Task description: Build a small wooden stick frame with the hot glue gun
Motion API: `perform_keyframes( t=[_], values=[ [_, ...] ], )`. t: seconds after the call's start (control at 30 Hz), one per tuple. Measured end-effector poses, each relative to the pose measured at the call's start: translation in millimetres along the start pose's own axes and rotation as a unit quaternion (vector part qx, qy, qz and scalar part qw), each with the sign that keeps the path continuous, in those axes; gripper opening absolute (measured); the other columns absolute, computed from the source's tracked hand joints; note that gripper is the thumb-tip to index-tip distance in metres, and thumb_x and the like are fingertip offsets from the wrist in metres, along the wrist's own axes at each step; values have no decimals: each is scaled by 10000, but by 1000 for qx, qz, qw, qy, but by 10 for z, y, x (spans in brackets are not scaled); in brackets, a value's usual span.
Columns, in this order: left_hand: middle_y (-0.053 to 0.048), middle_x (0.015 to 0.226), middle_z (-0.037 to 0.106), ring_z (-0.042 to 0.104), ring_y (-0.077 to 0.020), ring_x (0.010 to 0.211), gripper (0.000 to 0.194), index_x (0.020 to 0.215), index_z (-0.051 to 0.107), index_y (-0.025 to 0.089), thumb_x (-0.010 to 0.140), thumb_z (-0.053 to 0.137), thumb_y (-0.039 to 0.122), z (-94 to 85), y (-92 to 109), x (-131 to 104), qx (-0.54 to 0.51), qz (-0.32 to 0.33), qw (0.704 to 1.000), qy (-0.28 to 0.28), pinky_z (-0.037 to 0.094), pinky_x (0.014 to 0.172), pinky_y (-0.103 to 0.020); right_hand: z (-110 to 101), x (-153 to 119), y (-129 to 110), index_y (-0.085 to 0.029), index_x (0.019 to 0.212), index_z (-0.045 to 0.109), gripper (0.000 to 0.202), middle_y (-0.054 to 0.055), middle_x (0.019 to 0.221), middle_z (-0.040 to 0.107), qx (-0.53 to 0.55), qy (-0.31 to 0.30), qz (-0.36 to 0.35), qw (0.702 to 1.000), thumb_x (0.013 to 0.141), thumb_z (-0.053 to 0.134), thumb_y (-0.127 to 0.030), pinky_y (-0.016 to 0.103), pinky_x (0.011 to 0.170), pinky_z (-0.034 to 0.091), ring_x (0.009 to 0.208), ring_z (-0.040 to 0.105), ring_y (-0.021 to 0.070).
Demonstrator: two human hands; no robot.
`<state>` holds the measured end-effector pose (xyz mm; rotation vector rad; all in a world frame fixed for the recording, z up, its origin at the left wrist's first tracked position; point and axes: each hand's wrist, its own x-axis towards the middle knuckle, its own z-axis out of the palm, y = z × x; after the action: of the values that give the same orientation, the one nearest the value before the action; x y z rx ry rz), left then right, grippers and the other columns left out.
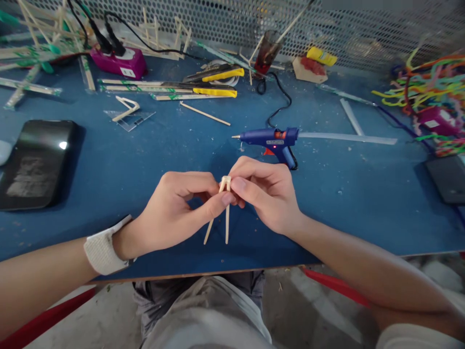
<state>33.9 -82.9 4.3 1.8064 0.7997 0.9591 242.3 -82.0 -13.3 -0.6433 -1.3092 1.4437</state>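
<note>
Near the front of the table, my left hand (185,206) pinches a small wooden stick frame (227,220) between thumb and fingers. Two thin legs of the frame point down toward me, slightly spread, and a short piece joins them at the top. My right hand (267,191) is closed at that top corner, thumb and fingertips pressed against it. The fingers hide part of the joint. Just beyond my right hand lies a blue glue gun (269,139), its nozzle pointing left, with a clear glue stick (345,138) sticking out of its back.
A black box-like device (38,162) lies at left. Behind are a bent stick piece (125,109) on a clear set square (132,119), a loose stick (205,113), yellow-handled cutters (218,92), and a purple power adapter (119,62). Colourful pipe cleaners (436,82) pile up at right.
</note>
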Motion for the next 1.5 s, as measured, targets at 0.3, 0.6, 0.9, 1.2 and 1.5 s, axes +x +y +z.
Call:
perform_keyframes(
  t=[0.3, 0.6, 0.9, 1.2, 1.5],
  values=[
    [54, 657, 626, 500, -41, 594, 494, 740, 690, 167, 1161, 703, 424, 10, -19, -11, 19, 16, 1000, -2, 376, 550, -162, 30, -3, -51, -218, 912, 911, 90, -18, 833, 752, -19, 11, 3, 1000, 886, 982, -169, 179, 597, 603, 619, 653, 59],
    [42, 649, 629, 501, -59, 579, 503, 734, 702, 172, 1148, 725, 456, 8, 8, -18, 13, 6, 1000, 1, 370, 529, -190, 63, -6, -105, -247, 854, 905, 134, -19, 797, 746, -46, 33, 21, 998, 870, 1025, -305, 204, 531, 539, 578, 604, 70],
    [64, 792, 763, 562, -31, 616, 328, 822, 739, 197, 1146, 697, 226, -11, 30, -10, 3, 46, 999, -18, 410, 579, -143, -10, -30, 43, -263, 983, 922, 89, -22, 842, 768, 82, -15, 50, 995, 922, 982, -239, 151, 481, 539, 592, 675, 64],
    [61, 733, 680, 564, -48, 642, 322, 803, 728, 190, 1124, 697, 191, -17, -22, -27, -5, 41, 999, -23, 432, 615, -149, 25, -13, -20, -223, 909, 885, 124, -22, 760, 748, 34, -7, 54, 998, 917, 998, -275, 138, 489, 528, 577, 654, 67],
    [76, 703, 646, 506, -29, 606, 330, 793, 728, 179, 1122, 702, 180, -9, -9, -9, 13, 57, 998, -12, 387, 574, -119, 52, -11, -45, -199, 944, 917, 119, -12, 848, 774, 41, 9, 6, 999, 879, 1017, -203, 143, 565, 604, 608, 701, 56]
  ],
)
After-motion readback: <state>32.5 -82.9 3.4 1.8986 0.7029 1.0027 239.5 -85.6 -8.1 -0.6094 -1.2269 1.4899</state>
